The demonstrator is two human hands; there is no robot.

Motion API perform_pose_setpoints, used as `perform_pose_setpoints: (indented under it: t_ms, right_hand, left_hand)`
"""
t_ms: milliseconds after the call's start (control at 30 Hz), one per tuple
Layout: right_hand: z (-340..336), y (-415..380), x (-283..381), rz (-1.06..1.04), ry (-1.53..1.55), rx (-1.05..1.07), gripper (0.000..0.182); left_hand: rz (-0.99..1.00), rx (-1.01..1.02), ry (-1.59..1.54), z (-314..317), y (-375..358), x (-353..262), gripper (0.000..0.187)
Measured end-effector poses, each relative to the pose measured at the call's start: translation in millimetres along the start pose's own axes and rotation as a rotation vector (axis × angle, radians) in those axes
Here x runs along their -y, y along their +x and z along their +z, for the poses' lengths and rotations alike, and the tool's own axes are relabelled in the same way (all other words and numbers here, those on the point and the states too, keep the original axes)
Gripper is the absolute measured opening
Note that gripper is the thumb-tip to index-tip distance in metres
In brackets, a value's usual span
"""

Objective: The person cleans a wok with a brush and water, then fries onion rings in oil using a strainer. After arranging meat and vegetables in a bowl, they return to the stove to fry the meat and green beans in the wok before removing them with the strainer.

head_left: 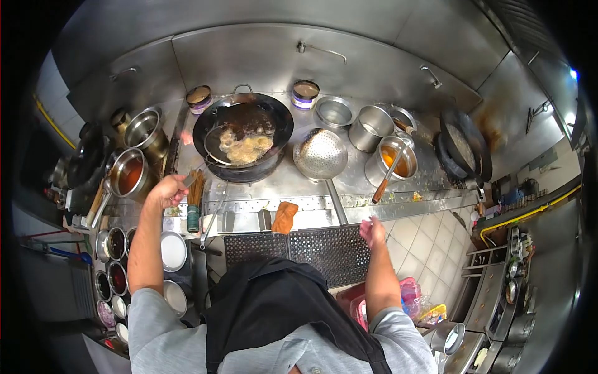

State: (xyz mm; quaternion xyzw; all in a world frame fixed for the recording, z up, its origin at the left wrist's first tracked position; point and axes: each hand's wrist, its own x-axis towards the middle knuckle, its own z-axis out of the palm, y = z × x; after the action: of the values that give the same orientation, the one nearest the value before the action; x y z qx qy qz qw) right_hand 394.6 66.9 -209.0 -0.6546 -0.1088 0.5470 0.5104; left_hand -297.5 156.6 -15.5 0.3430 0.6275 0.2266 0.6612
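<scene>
My left hand (167, 192) is closed at the left side of the stove, with a short grey metal piece (189, 179) at its fingertips; I cannot tell what it belongs to. Right beside it a bamboo wok brush (195, 199) with a green-wrapped end stands on the stove's front edge. Beyond lies a black wok (281, 118) of dark oil, where pale battered food (248, 148) bubbles next to a round wire skimmer (213, 144). My right hand (372, 232) hangs in front of the counter, fingers apart, holding nothing.
A perforated ladle (320, 156) rests mid-stove, its handle over the front edge. An orange cloth (284, 217) lies on that edge. Right stand a pot of orange liquid (372, 171), a steel pot (367, 134) and another wok (450, 146). Sauce pots (144, 177) and containers (174, 251) are left.
</scene>
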Motion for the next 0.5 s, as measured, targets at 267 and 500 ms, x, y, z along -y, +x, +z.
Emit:
perform_pose_setpoints:
  t_ms: [267, 500]
  right_hand:
    - [62.5, 40.8, 89.9, 0.024, 0.336, 0.011, 0.051]
    - [80.1, 43.3, 122.6, -0.049, 0.234, -0.038, 0.020]
  left_hand:
    - [0.022, -0.002, -0.305, 59.2, 25.8, 26.3, 0.066]
    - [0.091, 0.087, -0.405, 85.2, 54.3, 35.3, 0.070]
